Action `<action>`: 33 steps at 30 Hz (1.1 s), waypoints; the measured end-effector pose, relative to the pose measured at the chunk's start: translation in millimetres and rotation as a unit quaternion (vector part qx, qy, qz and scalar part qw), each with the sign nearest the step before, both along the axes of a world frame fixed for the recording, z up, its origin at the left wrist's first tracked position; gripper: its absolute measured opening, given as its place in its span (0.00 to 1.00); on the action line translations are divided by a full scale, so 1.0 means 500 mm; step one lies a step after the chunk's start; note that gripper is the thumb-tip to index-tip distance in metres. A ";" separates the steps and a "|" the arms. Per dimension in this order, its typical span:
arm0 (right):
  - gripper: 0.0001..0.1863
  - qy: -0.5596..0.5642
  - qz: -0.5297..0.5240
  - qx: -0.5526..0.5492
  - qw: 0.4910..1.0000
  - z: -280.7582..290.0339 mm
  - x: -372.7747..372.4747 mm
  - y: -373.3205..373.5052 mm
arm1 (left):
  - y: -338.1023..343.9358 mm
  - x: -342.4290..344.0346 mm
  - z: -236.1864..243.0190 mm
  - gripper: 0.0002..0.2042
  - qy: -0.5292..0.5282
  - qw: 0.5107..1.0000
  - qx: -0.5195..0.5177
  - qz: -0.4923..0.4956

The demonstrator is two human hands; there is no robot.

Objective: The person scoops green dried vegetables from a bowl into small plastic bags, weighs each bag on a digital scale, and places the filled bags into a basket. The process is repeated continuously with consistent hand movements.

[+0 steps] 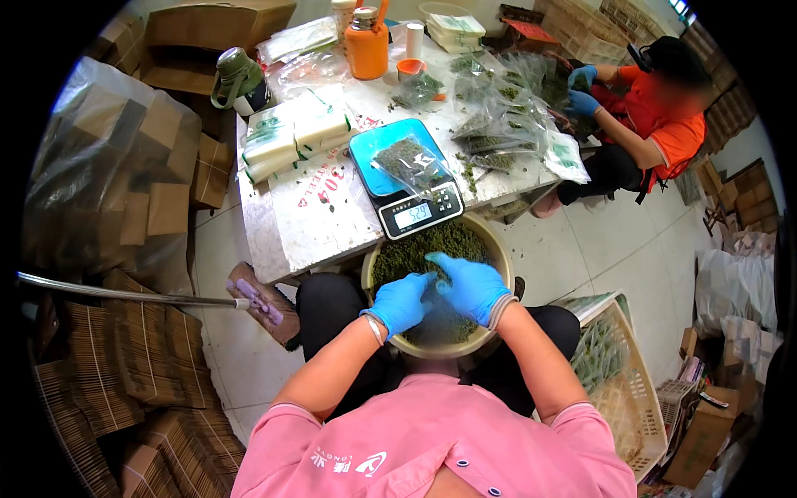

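Observation:
Both my hands wear blue gloves and are over a round cream basin [371, 267] of small green dried pieces. Between them hangs a hazy, see-through plastic bag [448, 322], partly blurred. My left hand [399, 304] is closed at the bag's left side. My right hand [471, 287] grips its right side, one digit pointing toward the far left; its other fingertips are partly hidden. Just beyond the basin, a digital scale [390, 178] with a blue top bears a filled clear bag [411, 165].
Stacks of empty bags [295, 133], an orange flask [366, 48] and several filled bags [498, 124] crowd the table [324, 224]. A co-worker in orange [664, 124] sits at far right. A broom [266, 307] lies left; a plastic crate [635, 373] stands right; cardboard stacks [141, 357] flank me.

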State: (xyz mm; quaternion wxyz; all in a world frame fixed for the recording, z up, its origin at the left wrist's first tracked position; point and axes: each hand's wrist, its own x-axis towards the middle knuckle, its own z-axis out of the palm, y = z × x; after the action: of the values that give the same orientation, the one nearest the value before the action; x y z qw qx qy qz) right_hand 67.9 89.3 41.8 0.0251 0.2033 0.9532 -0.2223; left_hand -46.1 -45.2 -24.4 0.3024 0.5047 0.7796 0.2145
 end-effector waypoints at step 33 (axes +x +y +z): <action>0.14 0.016 0.120 -0.090 0.989 0.277 0.040 0.063 | 0.060 0.057 0.042 0.31 -0.472 0.825 0.275 0.143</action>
State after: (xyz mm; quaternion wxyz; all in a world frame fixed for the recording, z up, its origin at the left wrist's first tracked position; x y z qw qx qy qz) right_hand 88.0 120.7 180.6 0.0543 0.0809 0.9471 -0.3057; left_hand -17.5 -15.4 -3.4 0.4482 0.2867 0.5135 0.6732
